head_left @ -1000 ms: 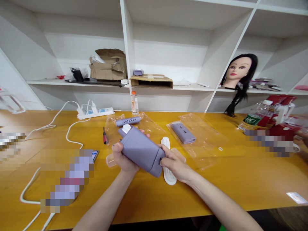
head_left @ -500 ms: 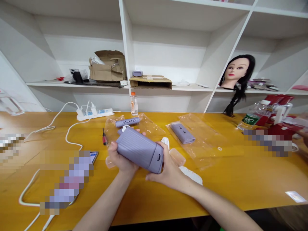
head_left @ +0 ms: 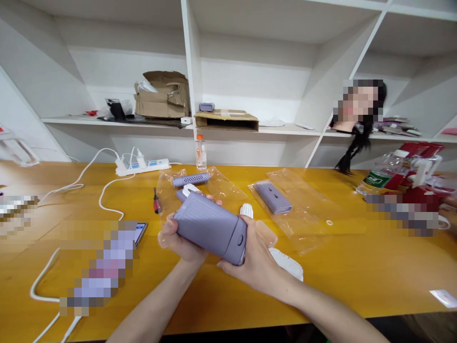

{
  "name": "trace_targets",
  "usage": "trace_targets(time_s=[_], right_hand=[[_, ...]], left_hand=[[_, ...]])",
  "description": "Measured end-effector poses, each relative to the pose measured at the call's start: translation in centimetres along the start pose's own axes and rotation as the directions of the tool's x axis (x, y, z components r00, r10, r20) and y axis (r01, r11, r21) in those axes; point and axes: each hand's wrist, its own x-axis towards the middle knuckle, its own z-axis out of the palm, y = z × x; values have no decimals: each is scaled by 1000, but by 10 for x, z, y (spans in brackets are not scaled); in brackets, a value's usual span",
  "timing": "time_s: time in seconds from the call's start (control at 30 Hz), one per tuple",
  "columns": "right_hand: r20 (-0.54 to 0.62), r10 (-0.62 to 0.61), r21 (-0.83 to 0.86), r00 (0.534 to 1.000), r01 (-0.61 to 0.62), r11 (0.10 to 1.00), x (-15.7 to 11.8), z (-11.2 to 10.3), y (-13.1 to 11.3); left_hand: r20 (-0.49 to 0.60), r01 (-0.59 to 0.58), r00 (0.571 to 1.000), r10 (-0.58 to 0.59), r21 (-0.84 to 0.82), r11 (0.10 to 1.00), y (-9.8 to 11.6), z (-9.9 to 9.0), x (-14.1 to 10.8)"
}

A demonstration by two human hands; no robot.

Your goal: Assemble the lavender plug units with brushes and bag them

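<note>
One lilac case (head_left: pixel 210 226) — between left grip (head_left: pixel 184 244) and right grip (head_left: pixel 257 261).

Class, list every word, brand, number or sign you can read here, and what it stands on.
No text is legible.
Green bottle label: white marks, too blurred to read.
Orange-capped bottle: markings too small.
Phone screen: too small, mostly pixelated.
Card: too blurred.
Purple casing: no lettering visible.

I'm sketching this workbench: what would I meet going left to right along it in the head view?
Smartphone, red-and-black screwdriver, held lavender casing, lavender piece with two dark marks, small white ring, green-labelled plastic bottle, small card.
</note>
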Motion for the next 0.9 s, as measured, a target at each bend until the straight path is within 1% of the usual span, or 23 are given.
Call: trace_targets(time_s=[0.1, 0.23, 0.3, 0.5, 0.63, 0.7, 0.8, 0.83, 0.87, 0.9], right_hand=[[-2, 11, -21, 1000, -12, 1000, -2, -1, -2], [-12, -8, -35, 1000, 7, 999, -4, -2, -3], [-25, -12, -42, 1000, 11, 999, -5, -1, -3], [-28, 14, -28, 999, -15, 999, -5, 1, -3], [-28, 18, 11, 999, -18, 1000, -1, -2, -5], [1, 28, 74, 1000, -28, 997, 4, -4, -2], [81, 75, 238, 994, -93, 967, 15, -6, 7], [117, 93, 325, 989, -126, 937, 19, -6, 11], [164, 104, 432, 981, -166, 887, 22, -6, 15], [223, 103, 545, 969, -212, 811, 24, -6, 19]], left_hand=[[22, 9, 1000, -8, -8, 1000, 1, 1, 0], [42, 46, 998, -46, -21, 999, 2, -1, -1], [40, 46, 998, -46, -15, 999, 1, -2, -1], [-11, 31, 999, -31, 10, 999, -1, 2, -3], [-62, 32, 998, -31, 19, 999, -2, 4, -3], [-116, 49, 992, -43, 45, 998, -2, 4, -2], [-267, 128, 959, -91, 125, 984, -2, 5, 0], [-300, 162, 948, -109, 155, 975, -2, 6, 1], [-304, 190, 944, -128, 183, 965, -3, 7, 2], [-284, 207, 948, -144, 208, 956, -3, 8, 3]])
